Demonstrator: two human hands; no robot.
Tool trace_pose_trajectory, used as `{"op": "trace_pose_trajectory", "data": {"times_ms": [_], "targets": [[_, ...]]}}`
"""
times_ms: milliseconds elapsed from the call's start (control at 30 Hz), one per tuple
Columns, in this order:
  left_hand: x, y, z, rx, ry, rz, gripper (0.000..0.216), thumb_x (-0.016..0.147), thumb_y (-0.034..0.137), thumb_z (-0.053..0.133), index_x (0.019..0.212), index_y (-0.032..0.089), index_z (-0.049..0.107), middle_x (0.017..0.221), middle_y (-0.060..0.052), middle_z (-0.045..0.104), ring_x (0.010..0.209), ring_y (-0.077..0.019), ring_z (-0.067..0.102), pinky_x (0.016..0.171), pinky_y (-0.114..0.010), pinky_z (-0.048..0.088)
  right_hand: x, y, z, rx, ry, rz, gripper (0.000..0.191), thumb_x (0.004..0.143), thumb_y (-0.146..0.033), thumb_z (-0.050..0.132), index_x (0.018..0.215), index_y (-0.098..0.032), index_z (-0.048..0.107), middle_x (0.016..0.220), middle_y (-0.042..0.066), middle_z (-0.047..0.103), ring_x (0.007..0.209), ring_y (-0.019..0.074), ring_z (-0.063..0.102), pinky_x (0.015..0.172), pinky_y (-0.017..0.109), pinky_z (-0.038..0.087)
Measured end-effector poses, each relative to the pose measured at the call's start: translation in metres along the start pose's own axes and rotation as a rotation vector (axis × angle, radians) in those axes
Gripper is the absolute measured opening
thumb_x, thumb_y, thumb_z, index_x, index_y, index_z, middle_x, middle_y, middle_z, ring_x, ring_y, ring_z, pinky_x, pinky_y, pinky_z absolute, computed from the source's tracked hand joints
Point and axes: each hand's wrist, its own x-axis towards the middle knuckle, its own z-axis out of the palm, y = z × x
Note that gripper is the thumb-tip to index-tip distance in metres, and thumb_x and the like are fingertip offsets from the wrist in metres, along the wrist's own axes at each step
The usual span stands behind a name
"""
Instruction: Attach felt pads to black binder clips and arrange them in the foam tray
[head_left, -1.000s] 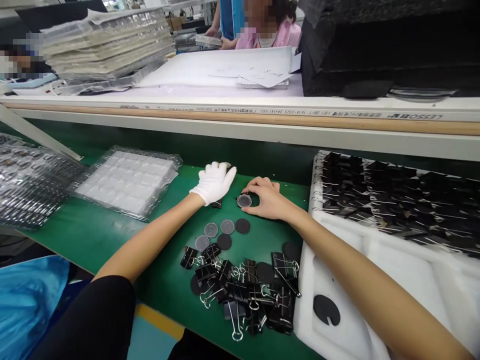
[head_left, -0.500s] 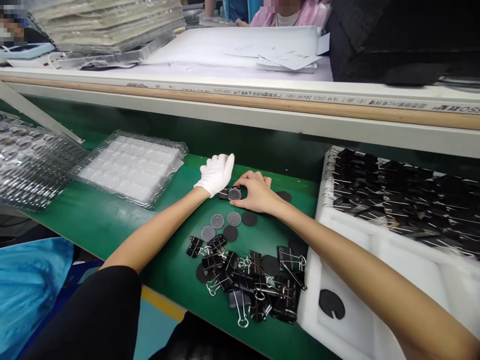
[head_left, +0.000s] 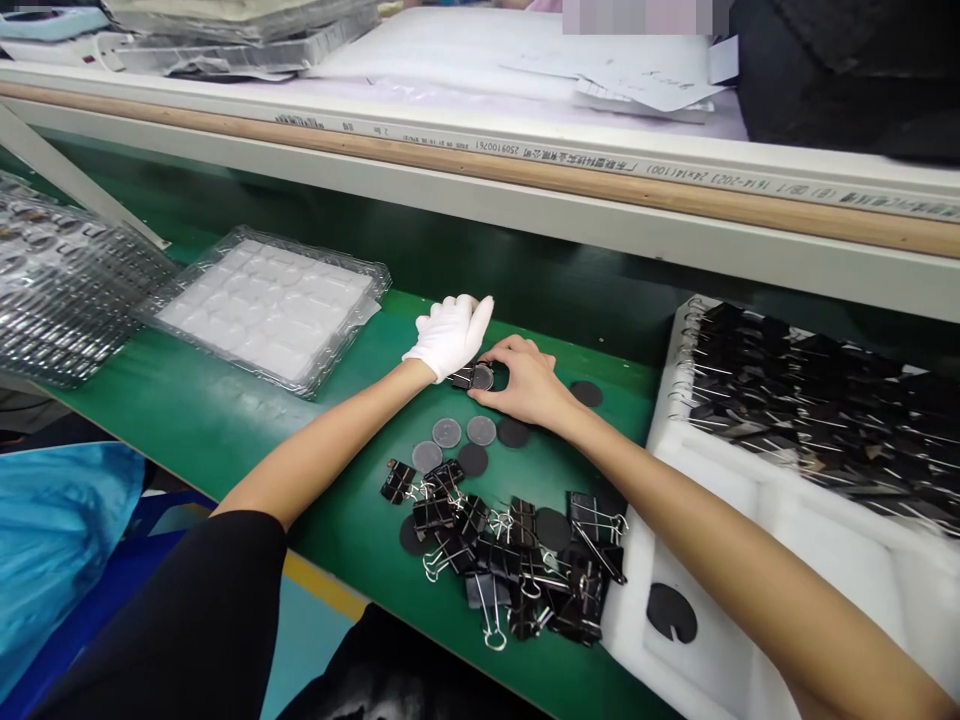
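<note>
Foam tray (head_left: 750, 520): rows of clipped pieces, near half bare.
Loose clips (head_left: 517, 570): heap unused.
Loose discs (head_left: 480, 432): several waiting.
Left hand (head_left: 450, 335): gloved, pressing a binder clip (head_left: 460, 377).
Right hand (head_left: 529, 380): fingertips pinching disc (head_left: 484, 377) against that clip.

A factory assembly line: a long green tabletop (head_left: 225, 420) under a shelf rail, stacked clear blister trays (head_left: 270, 305), a white foam tray (head_left: 787, 520) packed with black binder clips (head_left: 810, 400), more clips (head_left: 510, 570) heaped loose.
</note>
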Motion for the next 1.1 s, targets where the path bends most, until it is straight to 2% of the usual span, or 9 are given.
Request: {"op": "trace_pose_trajectory", "data": {"times_ms": [200, 300, 500, 600, 700, 800, 900, 1000, 1100], "targets": [[0.004, -0.006, 0.0, -0.153, 0.039, -0.014, 0.053, 0.105, 0.058, 0.022, 0.115, 0.025, 0.062, 0.117, -0.012, 0.068, 0.117, -0.0322, 0.061, 0.105, -0.052, 0.043, -0.006, -0.007, -0.02, -0.053, -0.058, 0.042, 0.054, 0.078, -0.045, 0.08, 0.124, -0.022, 0.062, 0.128, 0.013, 0.058, 0.122, 0.0366, 0.053, 0.096, 0.049, 0.04], [0.005, -0.013, 0.002, -0.401, 0.099, 0.03, 0.055, 0.106, 0.056, 0.023, 0.112, 0.023, 0.066, 0.111, -0.009, 0.071, 0.111, -0.0248, 0.064, 0.104, -0.042, 0.045, -0.029, -0.024, -0.05, -0.109, -0.092, 0.003, 0.029, 0.088, -0.043, 0.071, 0.108, -0.023, 0.064, 0.114, 0.01, 0.063, 0.112, 0.0322, 0.058, 0.096, 0.048, 0.04], [0.002, -0.017, 0.007, -0.896, 0.15, 0.126, 0.056, 0.105, 0.053, 0.03, 0.097, 0.015, 0.07, 0.094, -0.01, 0.072, 0.087, -0.0159, 0.066, 0.085, -0.029, 0.051, -0.086, -0.052, -0.072, -0.101, -0.641, -0.201, 0.024, 0.082, -0.026, 0.079, 0.105, -0.029, 0.071, 0.108, 0.004, 0.068, 0.096, 0.0252, 0.064, 0.083, 0.038, 0.045], [0.001, -0.017, 0.005, -0.954, 0.08, 0.165, 0.057, 0.103, 0.058, 0.035, 0.093, 0.014, 0.07, 0.089, -0.01, 0.071, 0.083, -0.0158, 0.065, 0.081, -0.03, 0.052, -0.089, -0.049, -0.064, -0.067, -0.75, -0.239, 0.018, 0.082, -0.013, 0.074, 0.093, -0.028, 0.075, 0.103, 0.003, 0.071, 0.102, 0.0255, 0.065, 0.082, 0.037, 0.048], [0.002, -0.025, -0.006, -0.882, -0.117, 0.264, 0.057, 0.099, 0.063, 0.04, 0.102, 0.015, 0.069, 0.097, -0.011, 0.072, 0.087, -0.0172, 0.066, 0.084, -0.032, 0.053, -0.078, -0.037, -0.071, 0.096, -0.768, -0.258, 0.006, 0.087, -0.023, 0.071, 0.082, -0.024, 0.075, 0.095, 0.003, 0.074, 0.094, 0.0226, 0.068, 0.084, 0.036, 0.05], [0.001, -0.035, -0.024, -0.656, -0.356, 0.385, 0.056, 0.088, 0.064, 0.057, 0.119, 0.018, 0.065, 0.121, -0.011, 0.069, 0.109, -0.0215, 0.065, 0.096, -0.035, 0.051, -0.065, -0.02, -0.09, 0.355, -0.64, -0.158, 0.022, 0.086, -0.044, 0.072, 0.081, -0.022, 0.074, 0.1, 0.005, 0.076, 0.095, 0.0224, 0.069, 0.087, 0.037, 0.053], [-0.003, -0.038, -0.038, -0.354, -0.483, 0.401, 0.078, 0.068, 0.063, 0.075, 0.134, 0.026, 0.057, 0.138, -0.01, 0.06, 0.127, -0.0269, 0.058, 0.104, -0.037, 0.048, -0.053, 0.001, -0.094, 0.511, -0.247, 0.098, 0.038, 0.077, -0.058, 0.075, 0.08, -0.02, 0.07, 0.104, 0.009, 0.077, 0.089, 0.0221, 0.07, 0.076, 0.034, 0.055], [-0.008, -0.029, -0.042, 0.045, -0.492, 0.371, 0.088, 0.052, 0.066, 0.082, 0.13, 0.029, 0.06, 0.134, -0.011, 0.06, 0.123, -0.0352, 0.058, 0.101, -0.044, 0.048, -0.039, 0.019, -0.075, 0.447, 0.114, 0.292, 0.037, 0.081, -0.057, 0.07, 0.075, -0.02, 0.066, 0.083, 0.008, 0.077, 0.071, 0.0194, 0.068, 0.066, 0.031, 0.051], [-0.014, -0.014, -0.035, 0.249, -0.4, 0.425, 0.07, 0.062, 0.069, 0.075, 0.114, 0.024, 0.066, 0.118, -0.014, 0.065, 0.11, -0.0377, 0.062, 0.092, -0.046, 0.049, -0.025, 0.026, -0.051, 0.257, 0.124, 0.294, 0.028, 0.084, -0.045, 0.066, 0.07, -0.021, 0.065, 0.073, 0.007, 0.075, 0.072, 0.0205, 0.07, 0.07, 0.032, 0.05]]}}
